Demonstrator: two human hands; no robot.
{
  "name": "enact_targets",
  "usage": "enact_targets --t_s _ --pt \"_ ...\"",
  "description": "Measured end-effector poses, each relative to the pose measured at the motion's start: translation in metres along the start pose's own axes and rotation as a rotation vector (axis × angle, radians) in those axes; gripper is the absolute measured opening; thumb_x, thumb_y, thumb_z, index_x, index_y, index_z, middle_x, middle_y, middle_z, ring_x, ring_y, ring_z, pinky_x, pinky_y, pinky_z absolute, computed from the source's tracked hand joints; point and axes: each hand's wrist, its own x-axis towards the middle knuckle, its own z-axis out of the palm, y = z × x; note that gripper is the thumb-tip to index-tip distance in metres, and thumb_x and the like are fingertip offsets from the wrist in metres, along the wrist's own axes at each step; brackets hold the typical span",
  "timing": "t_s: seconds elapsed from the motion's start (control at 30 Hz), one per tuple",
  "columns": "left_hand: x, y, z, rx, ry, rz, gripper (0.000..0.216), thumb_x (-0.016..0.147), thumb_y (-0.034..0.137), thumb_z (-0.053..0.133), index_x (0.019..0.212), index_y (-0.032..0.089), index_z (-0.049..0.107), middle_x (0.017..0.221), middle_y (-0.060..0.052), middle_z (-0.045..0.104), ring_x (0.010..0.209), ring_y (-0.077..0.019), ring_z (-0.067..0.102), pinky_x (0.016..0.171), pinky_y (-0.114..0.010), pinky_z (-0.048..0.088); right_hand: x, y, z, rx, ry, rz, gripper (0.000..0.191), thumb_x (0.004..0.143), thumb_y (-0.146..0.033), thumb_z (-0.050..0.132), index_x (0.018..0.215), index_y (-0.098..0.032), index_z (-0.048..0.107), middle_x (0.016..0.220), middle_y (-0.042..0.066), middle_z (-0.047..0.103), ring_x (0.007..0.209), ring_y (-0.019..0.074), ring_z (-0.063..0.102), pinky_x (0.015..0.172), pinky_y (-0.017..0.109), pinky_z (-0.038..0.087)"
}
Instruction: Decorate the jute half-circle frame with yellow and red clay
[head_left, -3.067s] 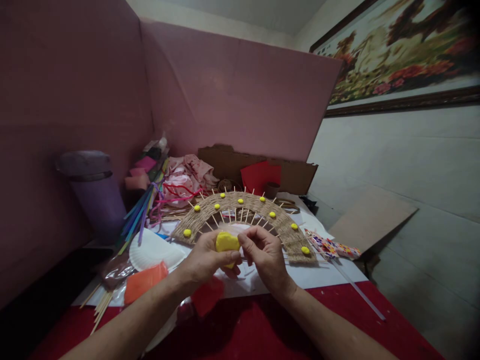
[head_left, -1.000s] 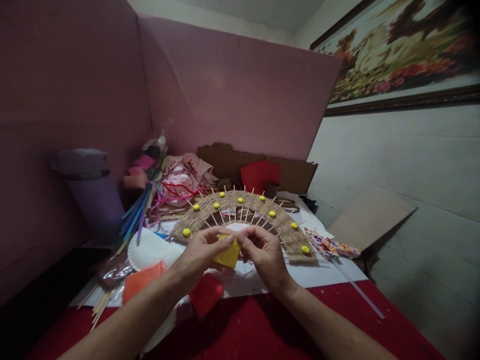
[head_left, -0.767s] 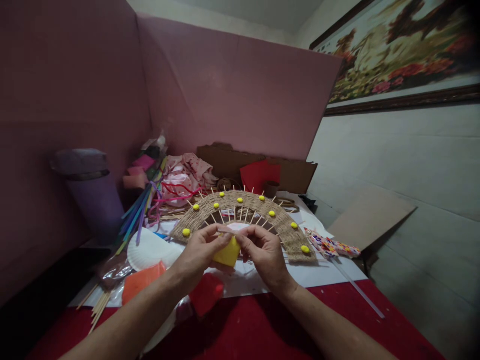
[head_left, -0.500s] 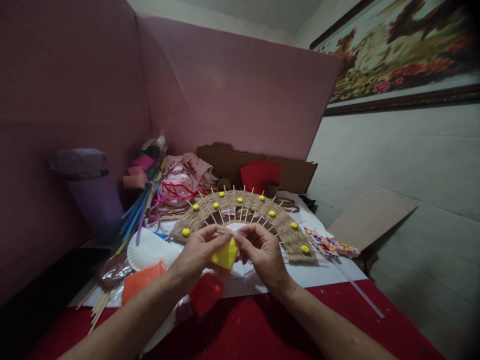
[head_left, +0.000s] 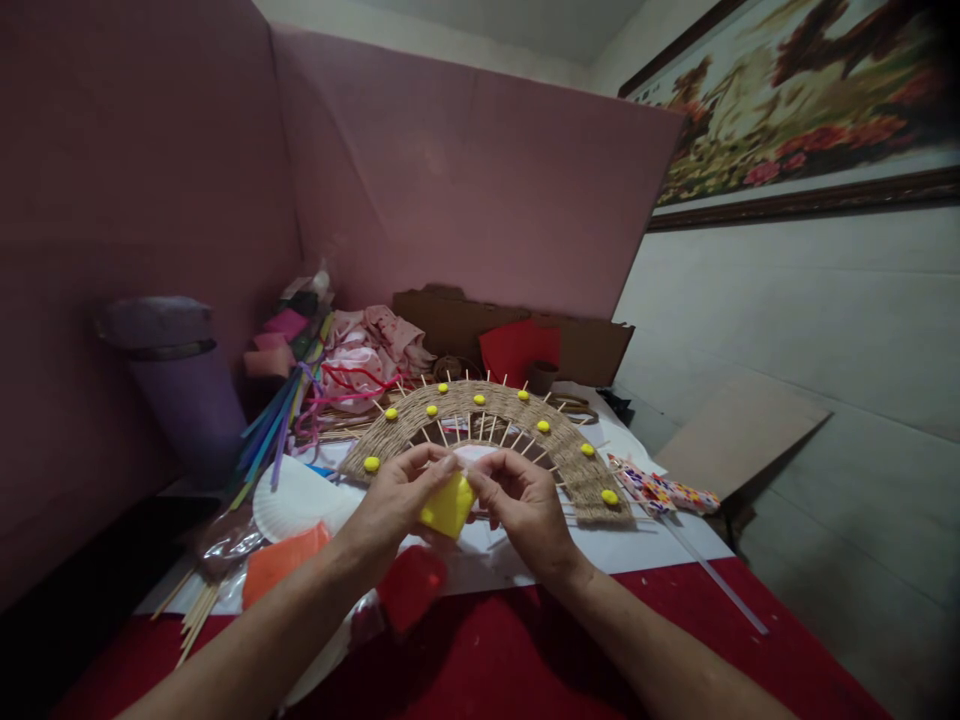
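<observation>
Both hands (head_left: 397, 500) (head_left: 525, 505) pinch yellow clay (head_left: 448, 505), seemingly.

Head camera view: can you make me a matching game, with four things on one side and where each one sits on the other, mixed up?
Things:
1. yellow lump
2. paper plate
3. bin
4. painting

Places:
A. hanging at the upper right
B. far left, against the pink board
C. pinched between the left hand and the right hand
D. lying flat on the table, left of the hands

Pairs: 1-C, 2-D, 3-B, 4-A.
</observation>
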Motion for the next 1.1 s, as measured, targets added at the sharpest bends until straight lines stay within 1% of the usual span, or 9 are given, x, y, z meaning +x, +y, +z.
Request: enact_targets --t_s 0.17,0.3,0.4,0.5,0.6,0.7,0.9,1.1 --pt "-0.0005 0.0002 0.0001 0.028 -0.006 -0.005 0.032 0.073 0.047 0.062 0.084 0.018 0.054 0.065 0.0 0.06 0.051 -0.0121 0.06 0.039 -0.017 0.041 -0.0016 0.0 -0.0005 -0.029 0.0 -0.003 0.023 0.08 -0.036 0.061 0.069 -0.016 0.058 0.056 -0.003 0.053 0.045 0.0078 0.049 0.038 0.018 0.038" --pt "0.0002 -0.0013 -0.0006 0.044 -0.014 0.006 0.032 0.074 0.047 0.061 0.084 0.018 0.054 0.068 -0.003 0.062 0.055 -0.0148 0.063 0.038 -0.016 0.041 -0.0036 -0.0009 -0.0005 0.009 -0.004 0.012 0.02 0.077 -0.034 0.063 0.069 -0.016 0.057 0.057 -0.004 0.053 0.044 0.0076 0.051 0.038 0.018 0.039" --pt "-0.0001 -0.0009 -0.0008 0.061 -0.012 0.011 0.031 0.075 0.046 0.061 0.085 0.018 0.054 0.068 -0.003 0.063 0.054 -0.0143 0.062 0.037 -0.017 0.042 -0.0035 -0.0006 -0.0006 0.033 -0.026 0.013 0.019 0.077 -0.033 0.064 0.07 -0.016 0.057 0.059 -0.003 0.055 0.045 0.0086 0.054 0.038 0.018 0.039" --pt "-0.0013 0.0009 -0.0003 0.082 -0.009 0.017 0.03 0.075 0.045 0.061 0.085 0.018 0.054 0.067 -0.002 0.063 0.052 -0.0134 0.061 0.036 -0.017 0.042 -0.002 -0.0007 -0.0006 0.039 -0.035 0.008 0.022 0.079 -0.035 0.061 0.068 -0.016 0.057 0.052 -0.005 0.052 0.042 0.0072 0.051 0.037 0.017 0.037" --pt "-0.0026 0.0022 0.0004 0.082 -0.026 0.007 0.029 0.074 0.043 0.061 0.086 0.018 0.054 0.066 -0.002 0.063 0.054 -0.0147 0.062 0.037 -0.017 0.043 -0.0008 -0.0013 -0.0004 0.055 -0.035 0.024 0.025 0.081 -0.036 0.059 0.066 -0.016 0.056 0.046 -0.006 0.049 0.038 0.006 0.047 0.037 0.017 0.036" --pt "-0.0032 0.0017 0.0 0.085 -0.039 0.011 0.028 0.075 0.042 0.061 0.085 0.017 0.054 0.067 -0.003 0.064 0.055 -0.0148 0.062 0.037 -0.018 0.043 -0.0006 -0.0012 -0.0004 0.082 -0.046 0.044 0.021 0.078 -0.034 0.062 0.068 -0.016 0.057 0.05 -0.005 0.052 0.041 0.0073 0.051 0.035 0.016 0.035" --pt "-0.0023 -0.0009 -0.0011 0.094 -0.055 0.014 0.028 0.075 0.043 0.061 0.085 0.018 0.054 0.071 -0.003 0.065 0.059 -0.0166 0.065 0.038 -0.018 0.043 -0.0008 0.0015 -0.0009 0.06 -0.035 0.04 0.019 0.076 -0.031 0.064 0.067 -0.016 0.057 0.053 -0.005 0.054 0.042 0.0073 0.051 0.036 0.017 0.037" --pt "-0.0011 0.0001 -0.0011 0.116 -0.022 0.0 0.029 0.073 0.043 0.062 0.083 0.017 0.053 0.067 -0.002 0.064 0.056 -0.0166 0.064 0.035 -0.017 0.041 -0.0015 0.0021 -0.0002 0.012 -0.049 0.038 0.02 0.076 -0.033 0.064 0.069 -0.016 0.057 0.058 -0.002 0.056 0.046 0.0092 0.052 0.036 0.018 0.037"
